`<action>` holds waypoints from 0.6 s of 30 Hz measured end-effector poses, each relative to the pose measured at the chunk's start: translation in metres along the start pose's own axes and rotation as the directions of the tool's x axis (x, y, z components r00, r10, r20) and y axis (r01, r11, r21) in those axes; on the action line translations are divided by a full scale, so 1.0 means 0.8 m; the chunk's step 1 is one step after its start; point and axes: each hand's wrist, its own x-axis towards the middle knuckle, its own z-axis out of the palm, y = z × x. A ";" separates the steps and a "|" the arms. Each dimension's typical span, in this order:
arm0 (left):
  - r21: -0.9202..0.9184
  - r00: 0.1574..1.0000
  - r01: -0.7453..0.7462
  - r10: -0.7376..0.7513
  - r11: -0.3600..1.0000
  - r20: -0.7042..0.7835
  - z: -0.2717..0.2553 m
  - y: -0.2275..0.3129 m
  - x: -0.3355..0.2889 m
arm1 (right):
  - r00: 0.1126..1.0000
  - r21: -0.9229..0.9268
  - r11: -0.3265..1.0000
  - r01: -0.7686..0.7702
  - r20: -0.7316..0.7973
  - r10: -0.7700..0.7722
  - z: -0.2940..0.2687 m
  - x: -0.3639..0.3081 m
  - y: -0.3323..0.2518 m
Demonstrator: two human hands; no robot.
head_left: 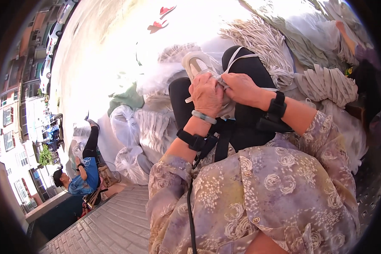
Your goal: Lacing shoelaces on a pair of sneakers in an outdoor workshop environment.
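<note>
Left hand [206, 95] was curled over the shoe [194, 62] between the knees [255, 70], right hand [242, 89] pinching a lace [230, 63]. If that grip loosened, the lace could've slipped.

Harsh daylight flooded the ground [101, 51], washing its upper part to glaring white, while the floral shirt [283, 169] lay in softer shade. Fisheye distortion bent the buildings [19, 122] along the left rim; black vignetting swallowed all 4 corners.
</note>
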 end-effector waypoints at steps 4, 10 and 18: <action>0.033 1.000 0.024 -0.025 0.999 0.018 0.000 0.004 0.000 | 0.999 0.070 0.997 -0.011 -0.030 0.013 0.002 0.001 0.005; 0.104 0.998 0.005 -0.011 0.995 0.059 0.005 0.010 0.006 | 1.000 0.209 0.978 -0.011 0.014 0.008 -0.003 0.006 0.019; 0.089 0.997 -0.069 0.065 0.994 0.048 -0.006 0.007 0.006 | 0.998 0.174 0.983 -0.054 0.031 0.049 -0.011 -0.005 0.003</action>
